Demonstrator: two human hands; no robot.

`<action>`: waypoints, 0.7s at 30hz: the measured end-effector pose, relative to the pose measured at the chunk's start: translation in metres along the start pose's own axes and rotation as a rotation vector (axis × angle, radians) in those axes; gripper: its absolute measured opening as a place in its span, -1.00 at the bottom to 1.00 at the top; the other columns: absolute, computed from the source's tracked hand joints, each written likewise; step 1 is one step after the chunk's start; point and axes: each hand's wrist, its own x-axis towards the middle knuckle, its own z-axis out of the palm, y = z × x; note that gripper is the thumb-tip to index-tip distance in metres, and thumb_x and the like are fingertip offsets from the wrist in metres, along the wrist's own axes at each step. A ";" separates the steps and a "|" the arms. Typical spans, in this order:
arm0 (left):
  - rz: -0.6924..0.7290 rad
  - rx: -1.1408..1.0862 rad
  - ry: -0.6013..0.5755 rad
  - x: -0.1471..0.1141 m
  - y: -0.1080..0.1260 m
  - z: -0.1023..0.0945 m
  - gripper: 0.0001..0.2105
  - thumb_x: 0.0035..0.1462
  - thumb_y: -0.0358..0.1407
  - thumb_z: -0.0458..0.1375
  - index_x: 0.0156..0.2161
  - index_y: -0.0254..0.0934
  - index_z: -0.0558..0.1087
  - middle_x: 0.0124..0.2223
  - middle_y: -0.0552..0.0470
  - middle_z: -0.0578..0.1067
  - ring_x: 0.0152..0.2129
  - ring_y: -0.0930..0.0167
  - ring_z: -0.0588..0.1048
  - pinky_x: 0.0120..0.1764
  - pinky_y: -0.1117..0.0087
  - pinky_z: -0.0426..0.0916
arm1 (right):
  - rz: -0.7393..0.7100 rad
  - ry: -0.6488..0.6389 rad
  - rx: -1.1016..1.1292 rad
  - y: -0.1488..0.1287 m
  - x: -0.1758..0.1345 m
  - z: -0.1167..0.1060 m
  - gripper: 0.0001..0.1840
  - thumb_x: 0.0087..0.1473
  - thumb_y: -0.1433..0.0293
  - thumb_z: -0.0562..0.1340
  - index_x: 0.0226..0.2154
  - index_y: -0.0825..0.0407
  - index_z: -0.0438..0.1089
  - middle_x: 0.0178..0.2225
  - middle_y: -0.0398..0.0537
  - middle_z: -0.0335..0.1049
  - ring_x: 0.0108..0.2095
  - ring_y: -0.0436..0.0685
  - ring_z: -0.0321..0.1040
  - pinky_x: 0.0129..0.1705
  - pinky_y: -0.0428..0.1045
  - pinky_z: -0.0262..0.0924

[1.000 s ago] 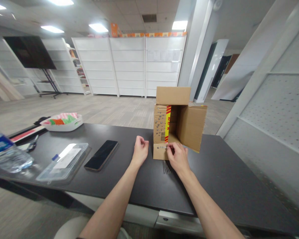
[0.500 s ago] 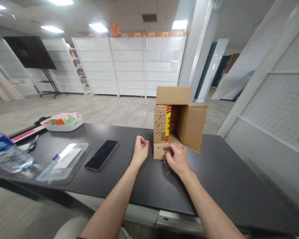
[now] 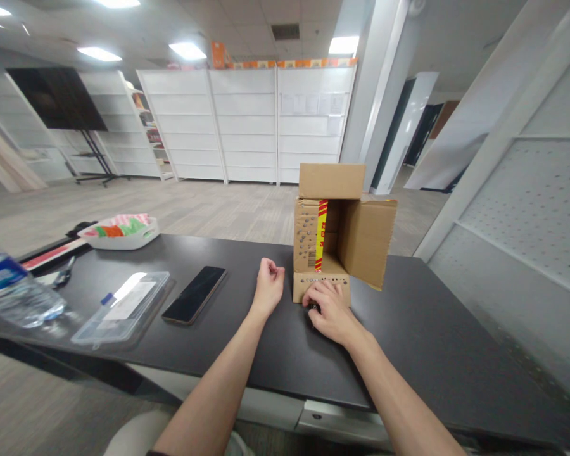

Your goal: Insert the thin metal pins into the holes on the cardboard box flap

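My right hand (image 3: 331,310) rests on the table at the cardboard box's front flap. Its fingers curl over a small bundle of thin metal nails (image 3: 315,308), mostly hidden beneath them. The open cardboard box (image 3: 304,237) stands with its opening facing me and a yellow-red tape strip down its front. A row of holes and small round metal heads runs along the lower flap (image 3: 298,292); more dot the left panel. Left of the box, my left hand (image 3: 268,285) is closed with its fingertips together, touching neither box nor nails. What it holds, if anything, is hidden.
On the dark table (image 3: 437,342) lie a phone (image 3: 194,295) and a clear plastic case (image 3: 123,307) to my left. A water bottle (image 3: 16,291) lies at the far left. Behind them sits a white basket (image 3: 123,242) of colourful items.
My right hand has come down and slightly left, from the box's lower flap to the nails on the table. More of the flap's hole row shows. The left hand stays put.
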 end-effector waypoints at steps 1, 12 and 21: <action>0.001 -0.002 -0.001 0.000 -0.001 0.000 -0.80 0.08 -0.35 0.09 -0.36 -0.23 0.09 -0.45 0.18 0.16 -0.52 0.55 0.20 -0.40 0.51 0.15 | -0.004 -0.004 0.001 -0.001 0.000 0.000 -0.74 -0.15 0.60 0.07 -0.39 0.00 0.33 -0.31 -0.11 0.32 -0.19 0.13 0.14 -0.15 0.03 -0.10; -0.020 -0.007 -0.008 0.000 0.001 -0.001 -0.79 0.08 -0.32 0.10 -0.37 -0.23 0.08 -0.44 0.18 0.15 -0.53 0.55 0.17 -0.41 0.51 0.13 | -0.044 -0.095 -0.043 -0.010 0.000 -0.001 -0.81 -0.02 0.60 0.07 -0.46 0.02 0.30 -0.32 -0.13 0.30 -0.20 0.10 0.10 -0.17 0.03 -0.11; -0.032 -0.018 0.000 0.000 -0.001 0.000 -0.79 0.07 -0.31 0.12 -0.36 -0.22 0.09 -0.45 0.19 0.16 -0.54 0.55 0.16 -0.41 0.51 0.13 | -0.053 -0.103 -0.081 -0.012 -0.001 0.000 -0.80 0.01 0.60 0.05 -0.41 0.00 0.27 -0.31 -0.14 0.29 -0.19 0.11 0.11 -0.19 0.03 -0.10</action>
